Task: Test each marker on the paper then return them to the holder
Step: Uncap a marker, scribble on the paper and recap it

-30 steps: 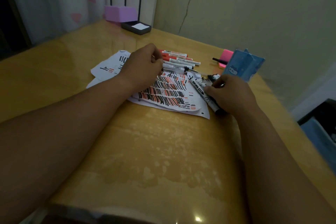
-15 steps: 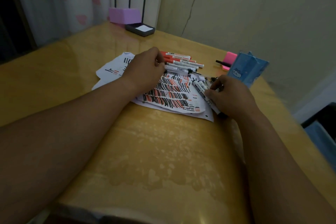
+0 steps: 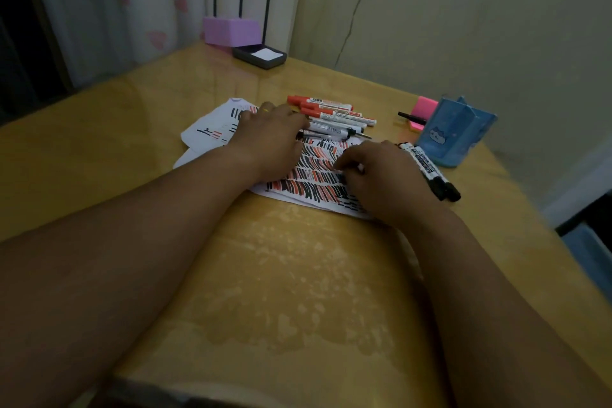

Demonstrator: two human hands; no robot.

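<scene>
Markers [image 3: 429, 170] — black pair — are lying just right of the right grip [image 3: 384, 179], pointing toward the holder [image 3: 453, 129]; whether it is grasping anything, cannot tell.

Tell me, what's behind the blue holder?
A pink sticky pad with a black pen lying on it. The blue holder covers the pad's right part.

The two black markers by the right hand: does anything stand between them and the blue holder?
Nothing visible does. The black markers lie right beside the blue holder; the right hand is on their other side.
</scene>
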